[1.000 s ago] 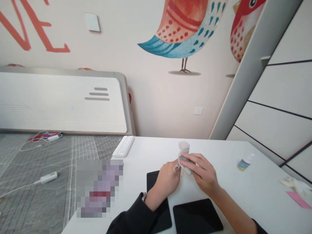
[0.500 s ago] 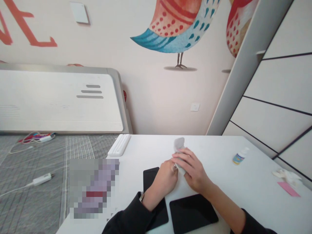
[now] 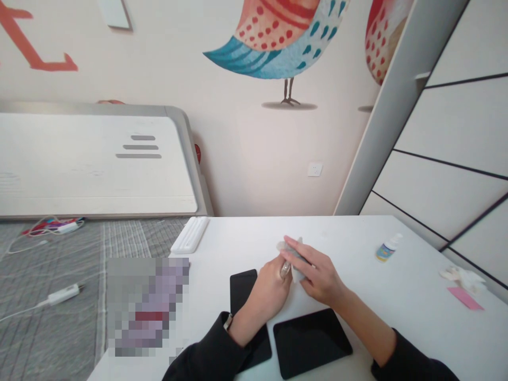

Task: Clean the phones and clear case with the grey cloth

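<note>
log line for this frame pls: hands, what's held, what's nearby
left hand: holding crumpled white tissue | right hand: fingers wrapped over tissue | nearby: black pads, small bottle on white table

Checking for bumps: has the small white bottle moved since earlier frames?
No. The bottle sits unchanged against the table's far edge and pink card; only the head view shifted.

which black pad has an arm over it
The left black rectangular pad, with the left forearm lying across it; the other black pad, to its right, lies uncovered below the right hand.
</note>
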The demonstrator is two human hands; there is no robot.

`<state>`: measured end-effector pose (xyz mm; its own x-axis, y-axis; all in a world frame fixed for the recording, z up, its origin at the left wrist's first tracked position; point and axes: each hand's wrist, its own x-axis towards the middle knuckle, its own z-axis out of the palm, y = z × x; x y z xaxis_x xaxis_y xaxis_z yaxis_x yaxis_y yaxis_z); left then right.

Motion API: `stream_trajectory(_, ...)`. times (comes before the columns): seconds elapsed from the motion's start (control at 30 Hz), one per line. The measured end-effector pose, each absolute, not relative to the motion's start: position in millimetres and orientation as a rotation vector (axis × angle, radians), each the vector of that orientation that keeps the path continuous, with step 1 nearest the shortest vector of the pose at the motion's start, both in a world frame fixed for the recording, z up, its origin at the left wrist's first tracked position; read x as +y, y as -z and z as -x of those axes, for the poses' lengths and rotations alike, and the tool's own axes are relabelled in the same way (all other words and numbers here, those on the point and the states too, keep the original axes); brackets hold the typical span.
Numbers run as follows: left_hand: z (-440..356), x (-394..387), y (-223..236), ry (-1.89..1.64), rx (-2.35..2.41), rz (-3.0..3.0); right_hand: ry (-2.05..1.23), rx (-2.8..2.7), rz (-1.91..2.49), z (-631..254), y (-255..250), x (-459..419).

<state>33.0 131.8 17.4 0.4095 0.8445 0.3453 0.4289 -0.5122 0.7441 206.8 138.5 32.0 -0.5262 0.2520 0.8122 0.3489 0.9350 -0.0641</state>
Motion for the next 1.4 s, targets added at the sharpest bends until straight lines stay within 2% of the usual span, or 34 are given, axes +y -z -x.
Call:
stream_trajectory(0.17,-37.7,131.1,-19.7,-1.042,1.010,-1.995,0.041,-2.126,0.464,-200.5,-35.8,136.5)
stream_trajectory(0.47,-39.1,129.8,-22.9,-1.036,1.014,-1.922,0.125,-2.155,0.502,-215.4,-39.5,139.4)
stream_trajectory(0.67,-39.4,131.3,-19.3,-0.970,1.027,-1.914,0.059,-2.194,0.408,-214.9,-36.9,138.0)
stream_trajectory(0.97,-16.1,139.1,-0.7,-0.903,1.021,-1.921,-0.188,-1.998,0.940,-267.4,3.0,182.9)
stream_trajectory(1.13,-1.3,140.3,-8.9,-0.861,1.114,-1.950,-0.353,-2.039,1.042,-283.4,11.5,194.7)
stream_trajectory(1.3,-4.8,139.1,-7.9,-0.822,1.202,-1.968,-0.212,-1.912,1.100,-286.2,8.9,191.9)
stream_trajectory(1.4,-10.1,140.7,-1.7,-0.822,1.210,-2.001,-0.127,-2.074,0.991,-256.1,12.0,173.2)
